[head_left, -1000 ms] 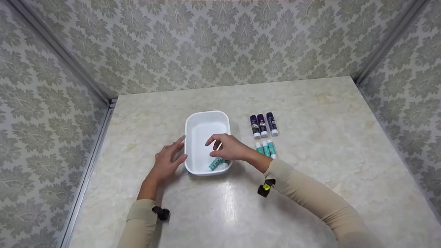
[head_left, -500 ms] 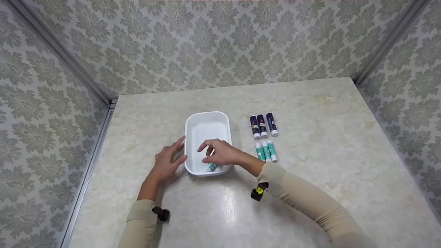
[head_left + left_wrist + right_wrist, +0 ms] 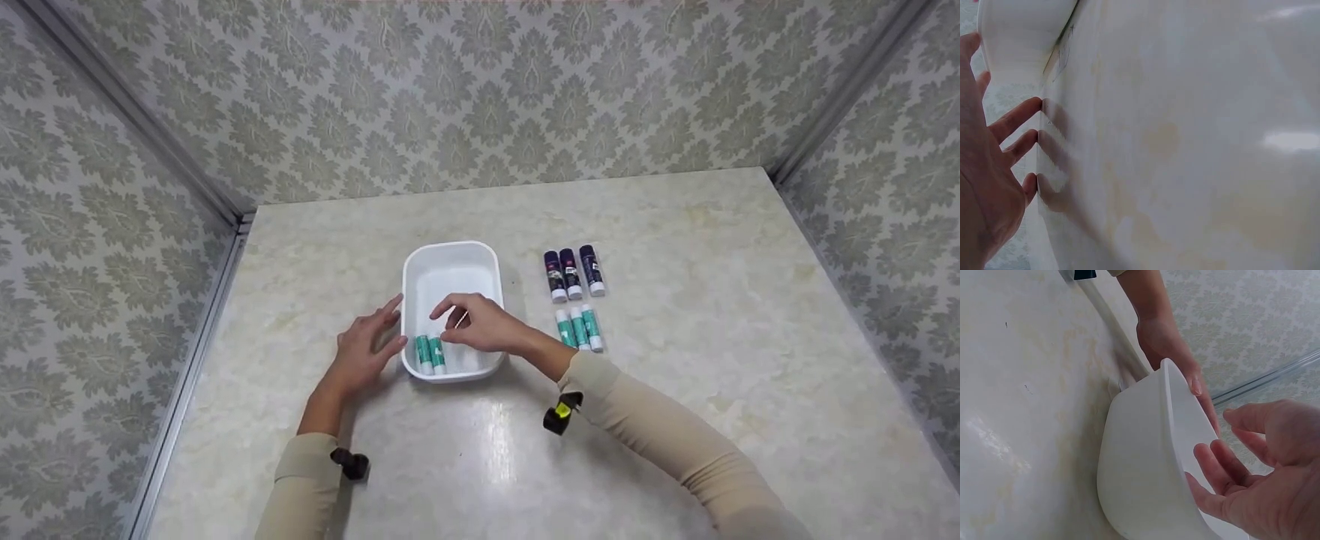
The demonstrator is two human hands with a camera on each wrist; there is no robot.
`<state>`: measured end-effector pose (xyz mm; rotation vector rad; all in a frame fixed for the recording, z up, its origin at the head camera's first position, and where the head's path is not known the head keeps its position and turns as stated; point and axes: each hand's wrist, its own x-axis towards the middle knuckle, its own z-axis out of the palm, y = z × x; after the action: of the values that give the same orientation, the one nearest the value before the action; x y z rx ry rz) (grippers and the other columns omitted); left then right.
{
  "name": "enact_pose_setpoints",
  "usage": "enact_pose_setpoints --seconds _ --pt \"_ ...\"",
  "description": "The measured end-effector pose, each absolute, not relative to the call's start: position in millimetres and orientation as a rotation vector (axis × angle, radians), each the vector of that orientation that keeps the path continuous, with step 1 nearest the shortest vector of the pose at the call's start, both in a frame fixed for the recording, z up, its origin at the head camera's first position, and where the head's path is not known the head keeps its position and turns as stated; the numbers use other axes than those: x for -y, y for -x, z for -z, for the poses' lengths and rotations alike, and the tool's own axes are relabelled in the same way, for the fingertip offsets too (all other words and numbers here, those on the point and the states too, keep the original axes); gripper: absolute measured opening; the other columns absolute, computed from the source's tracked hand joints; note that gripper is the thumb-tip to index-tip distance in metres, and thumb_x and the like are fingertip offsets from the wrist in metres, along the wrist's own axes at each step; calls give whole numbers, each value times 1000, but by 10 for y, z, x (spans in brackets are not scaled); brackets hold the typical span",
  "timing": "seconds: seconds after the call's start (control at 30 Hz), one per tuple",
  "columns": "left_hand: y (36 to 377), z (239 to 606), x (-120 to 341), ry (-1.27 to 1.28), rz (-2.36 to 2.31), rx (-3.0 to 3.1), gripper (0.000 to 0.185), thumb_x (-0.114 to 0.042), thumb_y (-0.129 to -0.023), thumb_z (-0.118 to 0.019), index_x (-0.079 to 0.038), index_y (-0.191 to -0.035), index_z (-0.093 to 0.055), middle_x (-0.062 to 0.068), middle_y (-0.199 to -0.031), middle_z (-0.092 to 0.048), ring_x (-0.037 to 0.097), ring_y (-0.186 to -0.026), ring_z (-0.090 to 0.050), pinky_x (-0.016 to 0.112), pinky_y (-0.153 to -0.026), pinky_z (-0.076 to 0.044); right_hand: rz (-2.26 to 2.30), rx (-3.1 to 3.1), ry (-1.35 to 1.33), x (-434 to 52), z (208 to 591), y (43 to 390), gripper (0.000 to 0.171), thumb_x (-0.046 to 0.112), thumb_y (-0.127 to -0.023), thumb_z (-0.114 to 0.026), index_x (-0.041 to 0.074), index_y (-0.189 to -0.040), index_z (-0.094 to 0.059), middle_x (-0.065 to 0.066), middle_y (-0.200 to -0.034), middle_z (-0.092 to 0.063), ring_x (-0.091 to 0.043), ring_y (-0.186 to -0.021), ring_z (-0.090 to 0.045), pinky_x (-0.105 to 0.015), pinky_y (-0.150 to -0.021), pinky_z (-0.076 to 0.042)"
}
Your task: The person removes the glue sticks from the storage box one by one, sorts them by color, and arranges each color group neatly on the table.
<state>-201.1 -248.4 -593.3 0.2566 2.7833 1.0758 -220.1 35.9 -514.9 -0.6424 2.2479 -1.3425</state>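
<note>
A white rectangular tub (image 3: 450, 259) stands on the marble table. Two teal glue sticks (image 3: 430, 354) lie side by side in its near left corner. My left hand (image 3: 367, 345) rests against the tub's left wall (image 3: 1022, 34) with straight fingers, thumb on the rim (image 3: 1171, 391). My right hand (image 3: 480, 324) hovers over the tub's near half, fingers loosely spread and holding nothing; in the right wrist view this right hand (image 3: 1252, 467) is open above the tub.
To the tub's right lie three dark purple glue sticks (image 3: 573, 273) in a row, and three teal glue sticks (image 3: 579, 328) just in front of them. Patterned walls enclose the table on three sides.
One second ago my right hand was lowering a teal stick into the tub. Now two teal sticks lie straight at the tub's left side and the right hand has lifted off them.
</note>
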Motion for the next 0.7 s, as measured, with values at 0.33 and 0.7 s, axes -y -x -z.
enact_pose_setpoints --seconds 0.33,0.7 --pt "2007 5918 2469 -250 -1085 -2783 78 -59 -108 -65 -37 -178 -35 9 -173 -58 40 -159 -47 69 -123 -28 1296 -2149 551 -295 5220 2211 59 8 -103 -78 2 -158 -59 -33 -142 -67 -31 -117 -75 -28 -88 -60" --pt "2010 5916 2468 -240 -1076 -2777 80 -62 -108 -64 -39 -178 -34 8 -174 -56 40 -162 -45 70 -127 -25 1218 -2081 499 -199 5371 2240 70 10 -102 -81 6 -166 -52 -25 -138 -66 -19 -103 -69 -27 -79 -60"
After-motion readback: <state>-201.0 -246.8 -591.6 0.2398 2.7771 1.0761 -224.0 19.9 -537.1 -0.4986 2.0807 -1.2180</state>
